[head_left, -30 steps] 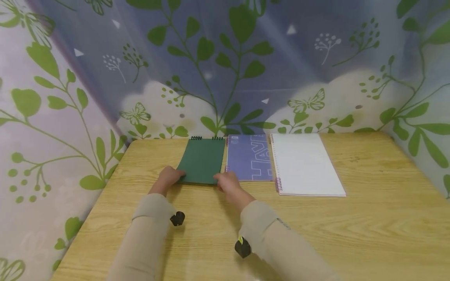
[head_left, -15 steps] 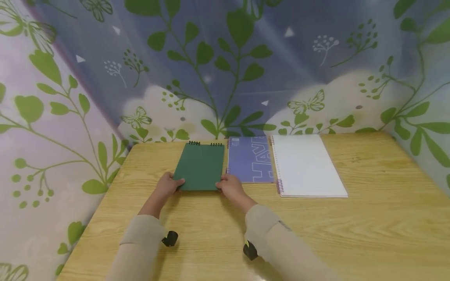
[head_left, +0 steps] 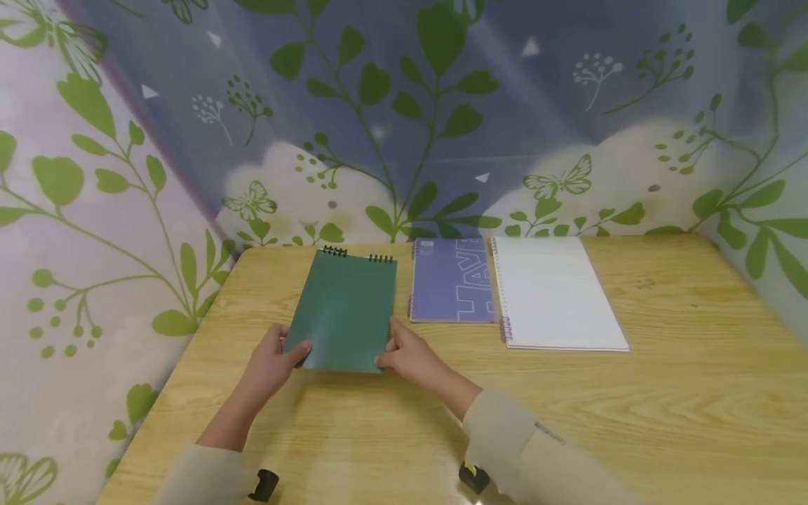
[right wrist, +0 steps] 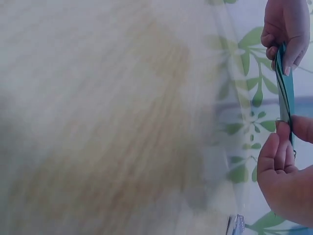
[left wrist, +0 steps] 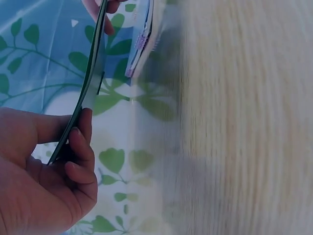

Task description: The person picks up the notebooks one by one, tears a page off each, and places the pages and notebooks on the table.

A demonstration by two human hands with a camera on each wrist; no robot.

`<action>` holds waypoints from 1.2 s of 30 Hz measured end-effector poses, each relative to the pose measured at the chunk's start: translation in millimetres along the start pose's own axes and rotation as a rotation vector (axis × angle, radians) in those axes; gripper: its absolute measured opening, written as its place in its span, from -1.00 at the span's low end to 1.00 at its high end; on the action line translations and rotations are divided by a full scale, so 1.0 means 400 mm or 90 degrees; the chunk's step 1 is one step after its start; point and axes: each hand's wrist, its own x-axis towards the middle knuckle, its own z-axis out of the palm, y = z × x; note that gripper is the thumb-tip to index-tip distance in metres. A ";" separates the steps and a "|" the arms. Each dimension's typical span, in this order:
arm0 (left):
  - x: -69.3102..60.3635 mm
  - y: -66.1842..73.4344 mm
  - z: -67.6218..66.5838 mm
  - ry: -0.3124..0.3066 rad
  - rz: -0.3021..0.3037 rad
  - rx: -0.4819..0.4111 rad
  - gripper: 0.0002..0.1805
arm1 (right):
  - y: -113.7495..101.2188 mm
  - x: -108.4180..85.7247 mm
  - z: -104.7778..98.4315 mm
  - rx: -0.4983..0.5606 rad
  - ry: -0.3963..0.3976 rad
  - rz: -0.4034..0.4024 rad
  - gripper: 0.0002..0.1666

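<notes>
Both hands hold a green spiral notebook above the table, its black coil at the far edge. My left hand grips the near left corner, thumb on the cover. In the left wrist view the fingers of the left hand curl beneath the notebook. At the near right corner my right hand pinches the edge between thumb and fingers. The right wrist view shows the right hand pinching the notebook's edge from both sides.
A purple spiral notebook with outlined lettering lies right of the green one, at the table's back. Beside it is a larger spiral notebook with a white page showing. The wooden table meets a leaf-patterned curtain behind.
The green notebook has come off the table, moving towards me and slightly left, and it now tilts a little. Both hands have moved back with it. The other notebooks have stayed put.
</notes>
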 end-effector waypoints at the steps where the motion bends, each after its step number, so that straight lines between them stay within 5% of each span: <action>1: -0.007 0.000 0.000 -0.001 0.007 0.003 -0.61 | 0.000 -0.008 0.000 0.001 -0.005 -0.004 0.00; 9: -0.056 -0.019 0.009 -0.018 0.024 0.032 -0.64 | 0.010 -0.054 0.019 0.041 -0.031 -0.008 0.10; 18: -0.095 -0.075 0.045 -0.057 -0.009 0.047 -0.58 | 0.048 -0.108 0.069 0.106 -0.042 0.030 0.10; 29: -0.103 -0.069 0.052 -0.060 0.000 0.330 -0.53 | 0.059 -0.109 0.061 0.111 -0.054 0.129 -0.15; 36: -0.105 -0.052 0.053 -0.060 0.032 0.457 -0.42 | 0.040 -0.113 0.039 -0.056 -0.061 0.105 -0.28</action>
